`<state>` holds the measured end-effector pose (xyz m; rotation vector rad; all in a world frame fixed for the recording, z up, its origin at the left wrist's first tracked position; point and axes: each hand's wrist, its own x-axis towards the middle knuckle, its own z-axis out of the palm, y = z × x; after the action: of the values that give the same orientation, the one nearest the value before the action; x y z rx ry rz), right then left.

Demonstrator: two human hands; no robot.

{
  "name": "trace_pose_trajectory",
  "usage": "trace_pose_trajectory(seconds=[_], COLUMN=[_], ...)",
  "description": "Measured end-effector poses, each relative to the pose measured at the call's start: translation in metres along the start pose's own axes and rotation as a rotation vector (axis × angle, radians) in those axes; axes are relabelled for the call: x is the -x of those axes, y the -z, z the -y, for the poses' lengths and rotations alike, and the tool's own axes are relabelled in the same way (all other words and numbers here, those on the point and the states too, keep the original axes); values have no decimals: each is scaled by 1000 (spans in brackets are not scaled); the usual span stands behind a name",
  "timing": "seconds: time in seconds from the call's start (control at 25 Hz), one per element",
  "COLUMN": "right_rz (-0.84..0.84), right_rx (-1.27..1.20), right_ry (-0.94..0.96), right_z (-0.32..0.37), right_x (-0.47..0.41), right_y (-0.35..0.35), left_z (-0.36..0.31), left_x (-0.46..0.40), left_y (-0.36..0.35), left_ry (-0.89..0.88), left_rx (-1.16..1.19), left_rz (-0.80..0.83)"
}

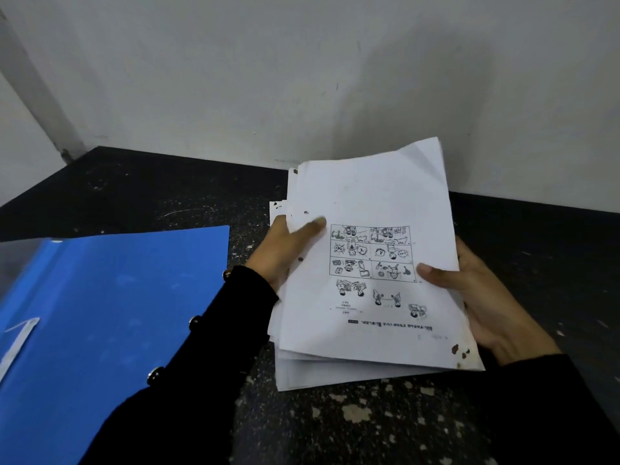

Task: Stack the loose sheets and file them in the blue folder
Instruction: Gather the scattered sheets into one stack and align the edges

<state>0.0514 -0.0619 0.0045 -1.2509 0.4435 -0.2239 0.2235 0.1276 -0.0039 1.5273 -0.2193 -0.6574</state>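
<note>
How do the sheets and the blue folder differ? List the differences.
The sheets are white, printed with cartoons; the blue folder is plain blue. The left hand and right hand grip the sheets; the folder lies untouched on the table. Both are flat.

A single head-worn view looks forward and down, close over the dark table (369, 427) toward the wall (302, 68).
</note>
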Motion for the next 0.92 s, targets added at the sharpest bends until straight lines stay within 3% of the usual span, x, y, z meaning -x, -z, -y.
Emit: trace_pose_trajectory(seconds=[0.16, 0.44, 0.68, 0.92], right_rz=[-6, -162, -241, -241], right_rx=[59, 248, 48, 132], right_ry=[116, 323, 602, 584], right_z=[2, 20, 41, 38], right_x=[5, 22, 41, 55], right_y=[-8, -18, -34, -44], left_z=[-13, -37, -57, -52], left_x=[19, 71, 94, 103], left_y=[2, -3, -3, -8], left_ry=[-125, -448, -689, -679], left_rx=[61, 104, -81, -158], left_rz=[111, 138, 11, -83])
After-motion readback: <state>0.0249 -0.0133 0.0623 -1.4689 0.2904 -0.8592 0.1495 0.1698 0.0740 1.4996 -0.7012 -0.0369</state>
